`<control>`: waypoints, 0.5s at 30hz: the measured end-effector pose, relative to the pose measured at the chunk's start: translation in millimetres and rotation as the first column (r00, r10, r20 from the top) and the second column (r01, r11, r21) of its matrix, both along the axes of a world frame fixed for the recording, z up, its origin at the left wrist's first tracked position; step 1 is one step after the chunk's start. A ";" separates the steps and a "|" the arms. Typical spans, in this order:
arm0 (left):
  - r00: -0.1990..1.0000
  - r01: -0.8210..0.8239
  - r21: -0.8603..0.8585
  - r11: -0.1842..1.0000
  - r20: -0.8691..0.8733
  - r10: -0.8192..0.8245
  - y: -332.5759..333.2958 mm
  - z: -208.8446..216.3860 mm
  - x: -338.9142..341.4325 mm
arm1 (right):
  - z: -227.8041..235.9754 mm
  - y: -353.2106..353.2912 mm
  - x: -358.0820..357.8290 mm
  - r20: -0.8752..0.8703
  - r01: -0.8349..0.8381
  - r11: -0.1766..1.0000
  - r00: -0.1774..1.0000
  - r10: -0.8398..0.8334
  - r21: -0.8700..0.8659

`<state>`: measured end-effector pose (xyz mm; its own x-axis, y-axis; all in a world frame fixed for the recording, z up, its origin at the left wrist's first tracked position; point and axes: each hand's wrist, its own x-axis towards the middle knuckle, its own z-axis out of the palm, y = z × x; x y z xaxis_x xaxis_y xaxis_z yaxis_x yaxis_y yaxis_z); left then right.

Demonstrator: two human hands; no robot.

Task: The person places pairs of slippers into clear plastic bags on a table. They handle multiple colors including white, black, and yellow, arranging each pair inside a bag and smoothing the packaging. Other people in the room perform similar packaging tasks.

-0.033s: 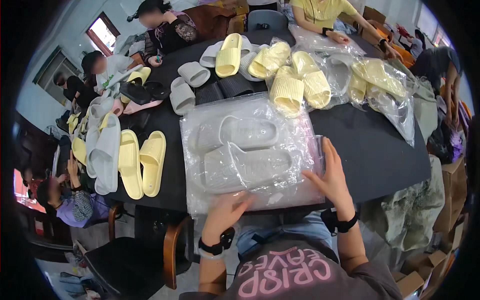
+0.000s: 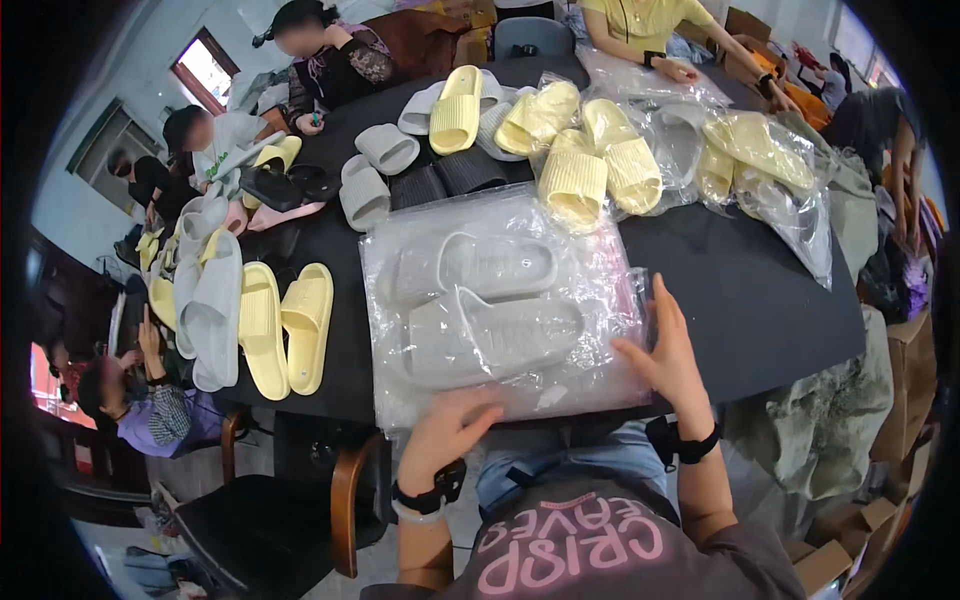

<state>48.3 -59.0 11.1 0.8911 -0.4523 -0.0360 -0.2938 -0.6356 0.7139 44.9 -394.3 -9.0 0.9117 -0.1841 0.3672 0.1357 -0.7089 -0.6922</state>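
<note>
A pair of grey slide slippers (image 2: 535, 328) lies side by side under clear film, in a plastic bag (image 2: 400, 400) flat on the black table in front of me. More clear plastic seems to be layered beneath it. My left hand (image 2: 447, 432) is at the bag's near edge, fingers stretched over the film and partly blurred, thumb apart. Beside the bag's right edge is my right hand (image 2: 672, 350), its fingers extended and its thumb spread toward the bag. Neither hand grips anything. Whether the right fingertips touch the film I cannot tell.
Loose yellow slippers (image 2: 305, 325) and grey slippers (image 2: 215, 320) lie to the left. Bagged yellow slippers (image 2: 575, 180) sit beyond the bag, overlapping its far corner. A wooden-armed chair (image 2: 345, 500) stands near left. Several people sit around the table (image 2: 760, 330); cardboard boxes (image 2: 905, 380) stand at right.
Both hands are almost where they were; the right hand has shifted very slightly to the right. The slippers and bag lie as before.
</note>
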 end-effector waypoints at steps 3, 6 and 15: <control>0.983 0.036 -0.259 0.965 -0.167 -0.082 19.1 34.8 -16.5 | -0.4 -18.5 -3.2 -0.130 -0.028 0.913 0.988 0.089 0.408; 0.946 -0.321 -0.609 0.725 -0.236 0.221 34.8 27.7 -31.6 | 7.6 -18.8 -0.3 -0.059 -0.133 0.640 0.961 0.269 0.756; 0.839 -0.391 -0.067 0.918 0.384 0.385 22.0 -11.1 8.2 | 41.2 -8.9 -2.8 0.356 -0.482 0.003 0.651 0.671 0.876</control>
